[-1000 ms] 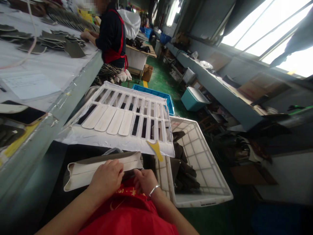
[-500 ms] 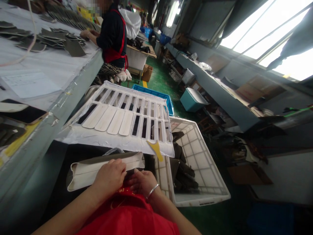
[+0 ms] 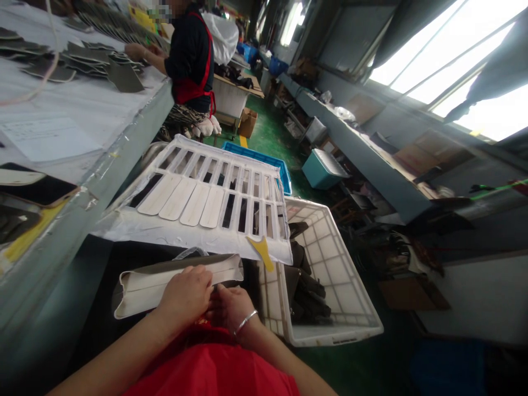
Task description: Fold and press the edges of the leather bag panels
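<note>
Hands meet over the lap: left hand [image 3: 187, 294] curls over the long white folded strip [image 3: 144, 286], gripping it; right hand [image 3: 231, 308] touches its near edge, grip unclear. White crate [image 3: 350, 308] stands just right.

Folded sheet piece [image 3: 157, 283]: long, flat strip, off-white inner face with a grey-brown outer layer showing along its upper edge and curled left end. Lying roughly level across the person's lap, just below the near edge of the white slotted rack, its right end passing under the left hand [image 3: 187, 294].
</note>
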A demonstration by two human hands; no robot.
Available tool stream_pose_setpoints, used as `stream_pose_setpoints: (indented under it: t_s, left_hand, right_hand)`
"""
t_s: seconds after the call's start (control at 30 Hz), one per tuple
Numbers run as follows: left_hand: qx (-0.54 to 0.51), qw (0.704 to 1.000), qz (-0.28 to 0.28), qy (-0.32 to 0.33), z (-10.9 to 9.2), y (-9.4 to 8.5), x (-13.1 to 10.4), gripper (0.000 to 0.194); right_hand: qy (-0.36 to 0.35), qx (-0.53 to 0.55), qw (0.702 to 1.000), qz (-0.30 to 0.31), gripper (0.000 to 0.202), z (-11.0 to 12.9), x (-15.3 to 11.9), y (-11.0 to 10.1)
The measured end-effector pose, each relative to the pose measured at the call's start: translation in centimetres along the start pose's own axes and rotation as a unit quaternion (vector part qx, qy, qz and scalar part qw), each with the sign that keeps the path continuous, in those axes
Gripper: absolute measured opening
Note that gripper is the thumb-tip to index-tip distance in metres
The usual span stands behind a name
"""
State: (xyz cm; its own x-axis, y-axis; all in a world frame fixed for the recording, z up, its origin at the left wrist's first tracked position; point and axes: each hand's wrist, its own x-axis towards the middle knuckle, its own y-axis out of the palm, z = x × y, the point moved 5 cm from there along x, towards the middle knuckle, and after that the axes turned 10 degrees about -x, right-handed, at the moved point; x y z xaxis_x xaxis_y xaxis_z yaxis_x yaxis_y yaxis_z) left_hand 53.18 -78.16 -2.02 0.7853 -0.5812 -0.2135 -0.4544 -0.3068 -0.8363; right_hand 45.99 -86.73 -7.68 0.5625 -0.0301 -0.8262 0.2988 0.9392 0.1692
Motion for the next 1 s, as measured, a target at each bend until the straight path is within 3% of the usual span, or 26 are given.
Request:
stream_pose_setpoints:
  t_s: [0.17, 0.27, 0.37, 0.43, 0.63, 1.0]
  left_hand:
    - [-0.060, 0.998, 0.014, -0.004, 1.2, -0.3, -0.5, 0.011]
    - [-0.134, 0.991, -0.011, -0.011, 3.0, -1.2, -1.8, 0.025]
    - [-0.092, 0.996, -0.017, 0.005, 4.3, -1.9, -3.2, 0.015]
    - [-0.045, 0.999, -0.003, 0.009, 4.7, -2.0, -3.8, 0.018]
    - [0.012, 1.000, -0.014, -0.001, 4.5, -1.9, -3.6, 0.023]
    - [0.013, 0.999, -0.014, -0.029, 4.8, -2.3, -2.8, 0.022]
  right_hand:
    - [-0.029, 0.013, 0.999, 0.007, 0.033, 0.0, -0.3, 0.9]
    - [-0.022, 0.013, 1.000, 0.000, 0.037, 0.0, -0.6, 1.0]
    - [-0.023, 0.019, 0.999, -0.013, 0.036, 0.0, -0.6, 0.9]
    - [-0.026, 0.023, 0.999, -0.017, 0.035, -0.1, -0.4, 1.0]
    - [-0.025, 0.021, 0.999, -0.018, 0.035, -0.9, 0.3, 1.8]
    - [-0.008, 0.017, 1.000, -0.021, 0.035, -1.0, 0.8, 3.3]
